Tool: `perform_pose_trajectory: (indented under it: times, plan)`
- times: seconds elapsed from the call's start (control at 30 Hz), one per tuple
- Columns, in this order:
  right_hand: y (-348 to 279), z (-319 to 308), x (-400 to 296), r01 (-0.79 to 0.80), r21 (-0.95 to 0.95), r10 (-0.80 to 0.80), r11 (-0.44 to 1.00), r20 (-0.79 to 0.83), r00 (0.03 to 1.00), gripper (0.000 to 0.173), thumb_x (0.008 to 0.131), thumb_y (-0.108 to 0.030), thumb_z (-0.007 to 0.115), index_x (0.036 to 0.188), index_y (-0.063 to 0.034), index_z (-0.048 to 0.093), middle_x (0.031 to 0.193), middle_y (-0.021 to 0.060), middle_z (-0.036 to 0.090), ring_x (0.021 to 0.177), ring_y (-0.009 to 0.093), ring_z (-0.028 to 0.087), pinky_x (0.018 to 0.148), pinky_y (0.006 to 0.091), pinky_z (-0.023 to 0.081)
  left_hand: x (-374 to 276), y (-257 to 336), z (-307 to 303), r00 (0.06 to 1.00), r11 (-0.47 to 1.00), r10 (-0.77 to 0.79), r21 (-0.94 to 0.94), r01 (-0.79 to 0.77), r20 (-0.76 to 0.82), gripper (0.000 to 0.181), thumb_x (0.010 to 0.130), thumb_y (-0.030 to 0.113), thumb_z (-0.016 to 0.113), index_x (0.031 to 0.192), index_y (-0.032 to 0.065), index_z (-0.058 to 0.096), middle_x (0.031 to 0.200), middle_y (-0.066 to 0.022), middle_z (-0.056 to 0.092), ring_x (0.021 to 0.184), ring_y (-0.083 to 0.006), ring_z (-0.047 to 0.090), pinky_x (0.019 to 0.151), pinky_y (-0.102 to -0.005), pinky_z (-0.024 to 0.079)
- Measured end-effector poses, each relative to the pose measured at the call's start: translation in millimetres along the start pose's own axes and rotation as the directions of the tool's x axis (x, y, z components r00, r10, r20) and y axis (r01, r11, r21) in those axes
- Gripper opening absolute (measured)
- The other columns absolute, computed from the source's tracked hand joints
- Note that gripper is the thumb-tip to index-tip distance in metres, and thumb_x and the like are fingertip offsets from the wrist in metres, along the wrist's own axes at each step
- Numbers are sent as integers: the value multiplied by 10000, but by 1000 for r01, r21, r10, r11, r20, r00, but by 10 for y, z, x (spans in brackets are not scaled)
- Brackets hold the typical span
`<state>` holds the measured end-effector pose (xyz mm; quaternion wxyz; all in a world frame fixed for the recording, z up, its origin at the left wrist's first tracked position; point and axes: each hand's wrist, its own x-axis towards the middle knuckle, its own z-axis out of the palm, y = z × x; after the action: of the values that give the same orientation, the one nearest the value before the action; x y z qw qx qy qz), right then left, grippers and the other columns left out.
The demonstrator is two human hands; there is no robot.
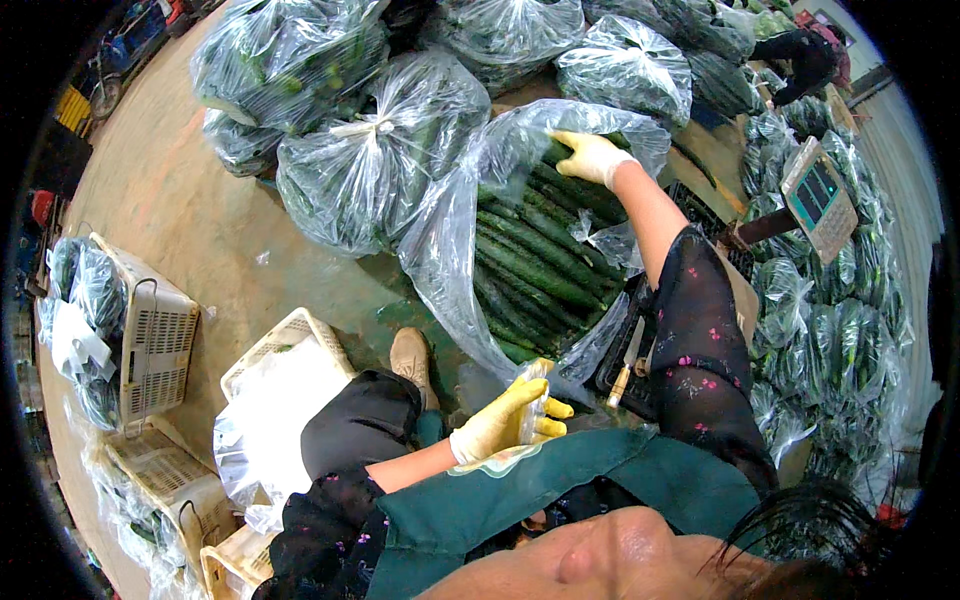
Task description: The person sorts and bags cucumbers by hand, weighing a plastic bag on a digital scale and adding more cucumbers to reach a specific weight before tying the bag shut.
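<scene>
A large clear plastic bag (442, 240) stands open before me, filled with long dark green cucumbers (532, 262) lying side by side. My right hand (592, 157), in a white and yellow work glove, reaches into the bag's far side, its fingers at the cucumbers and the turned-back plastic; whether it grips anything is not plain. My left hand (510, 420), gloved alike, is at the near edge of the bag with the bag's plastic between thumb and fingers. A knife (630, 364) with a pale yellow handle lies on a black crate to the right of the bag.
Tied bags of cucumbers (382, 150) stand beyond and to the left. A scale display (814, 191) on a post rises at the right, before stacked bagged cucumbers (855, 360). White plastic crates (161, 345) are at the left. Another person (802, 60) bends at the far right.
</scene>
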<state>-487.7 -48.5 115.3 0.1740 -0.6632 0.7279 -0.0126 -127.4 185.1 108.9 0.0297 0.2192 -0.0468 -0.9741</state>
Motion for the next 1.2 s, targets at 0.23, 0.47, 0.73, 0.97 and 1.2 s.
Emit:
perform_pose_trajectory:
  times: [0.23,0.47,0.73,0.97,1.2]
  plan:
    - [-632,-735,427,95,110,-77,989,-156,985,729,796,-134,596,1462,-352,392,1253,128,636,1091,269,629,943,342,479,-4,19,40,1000,1000,9,11,-9,1,589,950,379,594,1446,297,288,1081,-146,610,875,-245,639,777,-405,531]
    - [-394,-287,298,7,-115,17,993,209,978,742,670,-171,632,1396,-114,490,1322,163,587,1215,295,556,1023,363,424,-34,13,20,1000,1000,4,-26,-4,-1,582,954,373,585,1456,254,316,1113,-174,616,893,-273,656,785,-408,549]
    - [-445,593,-26,-356,-85,346,931,-113,932,893,628,-570,787,1316,-51,553,1282,194,588,1199,322,567,1024,393,446,-50,-3,-40,999,999,36,-35,-36,17,611,934,385,617,1450,240,323,1091,-169,616,869,-265,650,781,-399,546]
    - [-296,579,-6,-288,-12,288,958,46,956,855,602,-551,833,1271,-70,601,1277,176,604,1196,313,573,1009,390,458,-48,30,-71,1000,1000,10,-9,-11,-7,614,934,389,617,1451,259,314,1098,-164,617,880,-261,652,781,-393,542]
    - [68,316,-97,-96,340,98,936,11,995,443,774,-193,767,1175,-60,634,1138,91,676,1040,202,629,945,311,451,-43,22,-46,1000,999,-18,30,18,10,625,924,397,631,1450,280,314,1110,-161,617,881,-267,656,779,-403,540]
